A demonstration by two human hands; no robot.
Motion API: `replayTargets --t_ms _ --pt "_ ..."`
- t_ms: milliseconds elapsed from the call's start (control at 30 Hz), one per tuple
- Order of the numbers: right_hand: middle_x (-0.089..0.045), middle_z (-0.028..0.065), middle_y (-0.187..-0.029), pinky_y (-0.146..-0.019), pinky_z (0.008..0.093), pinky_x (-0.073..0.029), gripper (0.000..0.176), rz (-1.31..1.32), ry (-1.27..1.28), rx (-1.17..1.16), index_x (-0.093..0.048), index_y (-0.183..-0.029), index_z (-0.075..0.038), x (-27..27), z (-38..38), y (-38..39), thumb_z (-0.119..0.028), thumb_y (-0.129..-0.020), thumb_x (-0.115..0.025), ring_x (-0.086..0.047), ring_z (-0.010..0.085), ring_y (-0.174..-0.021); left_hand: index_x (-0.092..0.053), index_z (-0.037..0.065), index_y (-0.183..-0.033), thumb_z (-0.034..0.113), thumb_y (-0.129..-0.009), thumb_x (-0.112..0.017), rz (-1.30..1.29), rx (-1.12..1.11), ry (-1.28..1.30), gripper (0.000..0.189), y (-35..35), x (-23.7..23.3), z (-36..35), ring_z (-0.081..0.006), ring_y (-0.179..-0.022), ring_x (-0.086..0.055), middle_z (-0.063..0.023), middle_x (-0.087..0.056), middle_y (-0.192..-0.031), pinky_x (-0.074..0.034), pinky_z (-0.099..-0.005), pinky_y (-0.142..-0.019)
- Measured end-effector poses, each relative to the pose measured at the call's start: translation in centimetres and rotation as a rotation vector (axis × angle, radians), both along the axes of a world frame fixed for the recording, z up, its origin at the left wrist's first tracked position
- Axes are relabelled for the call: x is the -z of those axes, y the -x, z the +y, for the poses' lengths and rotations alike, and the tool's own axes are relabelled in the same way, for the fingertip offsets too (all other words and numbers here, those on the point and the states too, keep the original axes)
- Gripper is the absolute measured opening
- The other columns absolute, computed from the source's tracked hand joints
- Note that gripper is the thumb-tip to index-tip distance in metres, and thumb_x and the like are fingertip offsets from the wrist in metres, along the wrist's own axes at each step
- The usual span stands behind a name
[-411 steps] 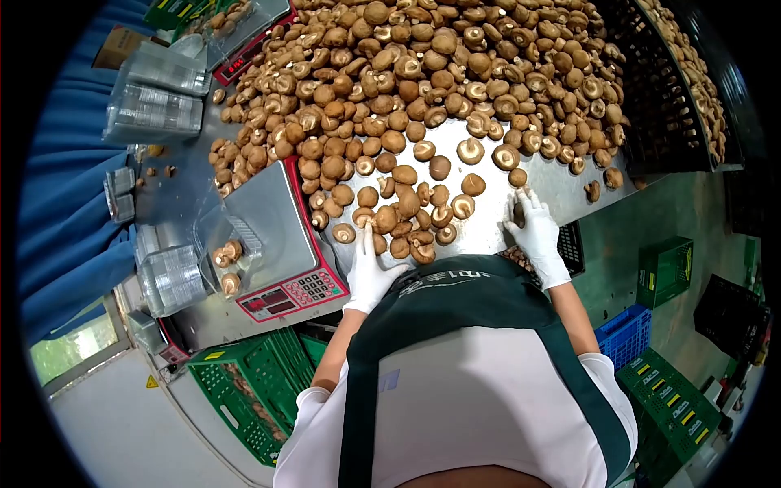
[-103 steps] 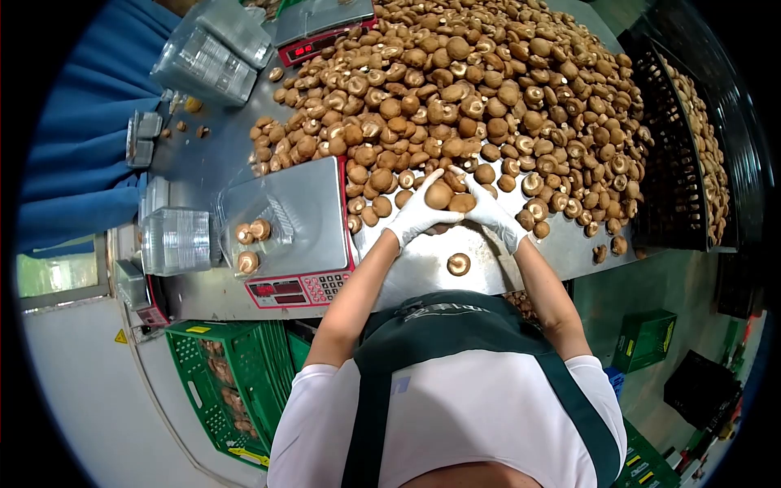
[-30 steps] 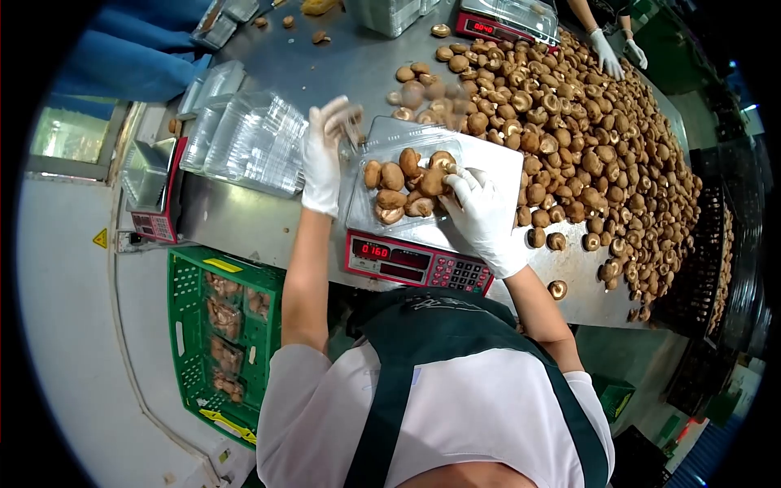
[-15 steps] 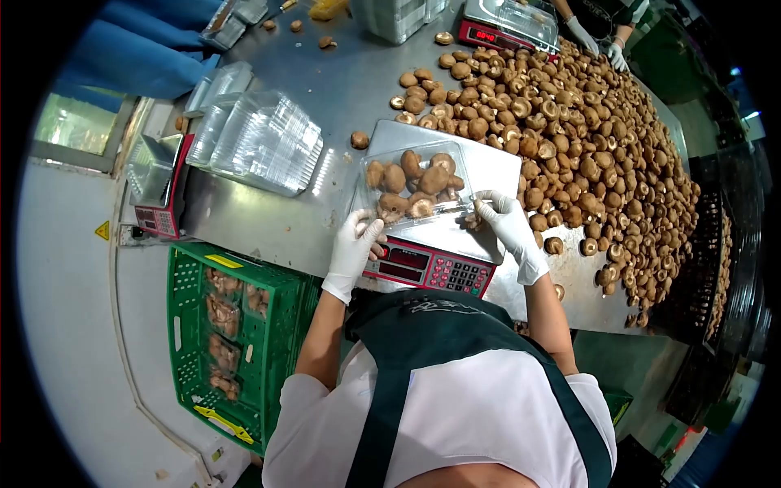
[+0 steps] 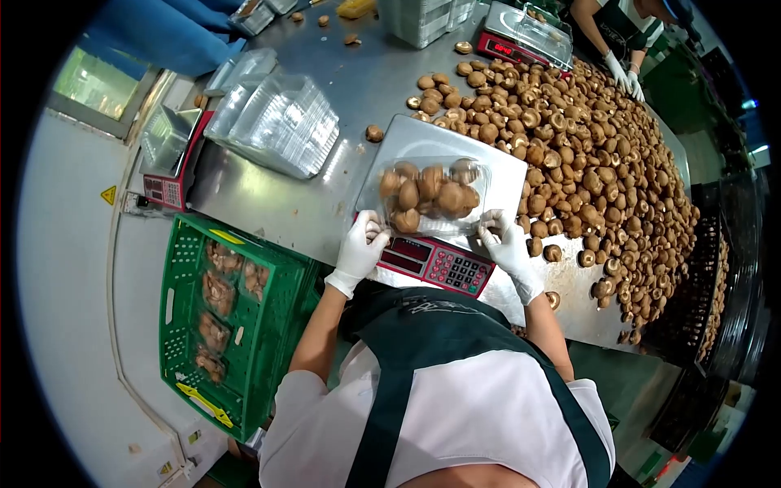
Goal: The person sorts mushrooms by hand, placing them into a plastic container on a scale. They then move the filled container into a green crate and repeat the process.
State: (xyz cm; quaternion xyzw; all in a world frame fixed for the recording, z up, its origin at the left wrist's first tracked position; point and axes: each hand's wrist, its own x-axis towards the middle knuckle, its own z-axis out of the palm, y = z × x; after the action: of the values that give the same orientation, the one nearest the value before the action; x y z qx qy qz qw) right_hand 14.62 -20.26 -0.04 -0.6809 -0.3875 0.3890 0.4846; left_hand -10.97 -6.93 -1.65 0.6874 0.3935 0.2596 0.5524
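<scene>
A clear plastic punnet (image 5: 480, 183) holding several brown shiitake mushrooms (image 5: 431, 193) is over the steel platform of a red scale (image 5: 443, 270). White-gloved, my left hand (image 5: 363, 248) pinches the punnet's near left corner with curled fingers. At the near right corner, my right hand (image 5: 506, 250) has its gloved fingers closed on the edge. The mushrooms look slightly blurred, and the scale's display sits just below the punnet, between my hands.
A large heap of mushrooms (image 5: 586, 171) spreads to my right. Nested clear punnets (image 5: 285, 122) stand at left, beside another scale (image 5: 167, 191). A green crate (image 5: 281, 293) with packed punnets is lower left. Across the table are a third scale (image 5: 500, 47) and a co-worker's gloved hands (image 5: 625, 77).
The punnet has shifted slightly right in view, and its mushrooms lie rearranged. My right hand has moved from the punnet's side to its near corner. The whole view has also shifted slightly.
</scene>
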Motion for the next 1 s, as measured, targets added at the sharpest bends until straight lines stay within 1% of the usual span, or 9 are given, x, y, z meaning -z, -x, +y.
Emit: replayTargets --t_ms 267,533,667,700,733,800,867,933,1000 --pt "-0.065 0.0153 -0.094 -0.068 0.0337 -0.054 0.030 -0.891 -0.588 -0.178 -0.058 -0.086 -0.003 -2.1 1.0 -0.3 0.011 -0.061 -0.064 -0.065 0.0300 -0.085 -0.043 0.005 -0.118 0.002 -0.078 -0.064 0.171 -0.069 -0.553 0.045 0.4 -1.0 -1.3 -0.0272 -0.097 -0.063 -0.0137 -0.061 -0.113 -0.052 -0.0335 -0.082" --pt "-0.065 0.0149 -0.096 -0.070 0.0323 -0.053 0.033 -0.893 -0.702 -0.210 -0.058 -0.090 -0.002 -2.3 1.9 0.9 0.007 -0.061 -0.071 -0.065 0.0299 -0.087 -0.042 0.004 -0.122 0.002 -0.085 -0.057 -0.057 -0.181 -0.710 0.040 2.3 -0.8 -2.2 -0.0256 -0.113 -0.056 -0.0158 -0.052 -0.129 -0.046 -0.0314 -0.096" --pt "-0.065 0.0144 -0.093 -0.068 0.0327 -0.052 0.032 -0.726 -0.618 -0.283 -0.058 -0.091 -0.004 -2.6 1.9 2.3 0.012 -0.064 -0.064 -0.064 0.0296 -0.082 -0.035 0.000 -0.134 0.018 -0.085 -0.063 -0.626 -0.216 0.008 0.059 2.6 -1.8 -3.4 -0.0258 -0.126 -0.043 -0.0164 -0.042 -0.137 -0.035 -0.0372 -0.106" --pt "-0.064 0.0147 -0.093 -0.068 0.0331 -0.052 0.034 -0.702 -0.636 -0.295 -0.060 -0.094 -0.005 -1.9 1.9 2.6 0.011 -0.064 -0.064 -0.064 0.0297 -0.081 -0.027 -0.001 -0.139 0.031 -0.086 -0.064 -0.263 -0.202 -0.340 0.073 3.4 0.0 -3.2 -0.0240 -0.131 -0.035 -0.0147 -0.035 -0.141 -0.029 -0.0378 -0.110" --pt "-0.064 0.0149 -0.093 -0.067 0.0334 -0.052 0.037 -0.675 -0.654 -0.312 -0.061 -0.097 -0.006 -0.8 1.9 2.9 0.011 -0.065 -0.064 -0.064 0.0298 -0.080 -0.019 0.000 -0.142 0.035 -0.083 -0.067 -0.828 -0.243 0.173 0.084 2.1 -3.4 -4.6 -0.0228 -0.132 -0.034 -0.0133 -0.033 -0.142 -0.029 -0.0379 -0.110" --pt "-0.063 0.0141 -0.102 -0.070 0.0345 -0.053 0.040 -0.335 -0.530 -0.384 -0.061 -0.111 -0.009 1.9 1.3 4.1 0.000 -0.072 -0.068 -0.065 0.0281 -0.084 -0.011 0.006 -0.146 0.023 -0.080 -0.069 -1.053 0.058 0.345 0.090 3.1 1.1 -4.3 -0.0238 -0.132 -0.034 -0.0126 -0.029 -0.144 -0.028 -0.0378 -0.111" --pt "-0.062 0.0138 -0.109 -0.077 0.0370 -0.052 0.040 -0.887 -0.404 -0.730 -0.060 -0.114 -0.010 1.6 0.8 5.8 -0.013 -0.076 -0.070 -0.064 0.0281 -0.091 -0.011 0.011 -0.147 0.018 -0.079 -0.070 -0.962 -0.074 0.422 0.090 2.9 -1.5 -5.9 -0.0234 -0.133 -0.033 -0.0115 -0.026 -0.147 -0.027 -0.0358 -0.111" --pt "-0.062 0.0149 -0.112 -0.085 0.0367 -0.049 0.040 -0.358 -0.258 -0.514 -0.062 -0.111 -0.009 -0.8 1.5 10.5 -0.019 -0.074 -0.073 -0.063 0.0271 -0.098 -0.052 0.011 -0.125 0.009 -0.076 -0.071 -1.413 0.050 0.443 0.052 2.6 2.2 -6.7 -0.0224 -0.128 -0.040 -0.0079 -0.041 -0.137 -0.037 -0.0306 -0.102" --pt "-0.067 0.0123 -0.101 -0.081 0.0339 -0.050 0.035 -0.360 -0.423 -0.710 -0.064 -0.105 -0.007 2.5 2.3 11.2 -0.011 -0.072 -0.074 -0.065 0.0240 -0.092 -0.058 0.008 -0.112 0.020 -0.081 -0.068 -1.428 -0.090 0.624 0.035 4.3 0.8 -6.2 -0.0217 -0.107 -0.055 -0.0057 -0.057 -0.117 -0.042 -0.0350 -0.096"
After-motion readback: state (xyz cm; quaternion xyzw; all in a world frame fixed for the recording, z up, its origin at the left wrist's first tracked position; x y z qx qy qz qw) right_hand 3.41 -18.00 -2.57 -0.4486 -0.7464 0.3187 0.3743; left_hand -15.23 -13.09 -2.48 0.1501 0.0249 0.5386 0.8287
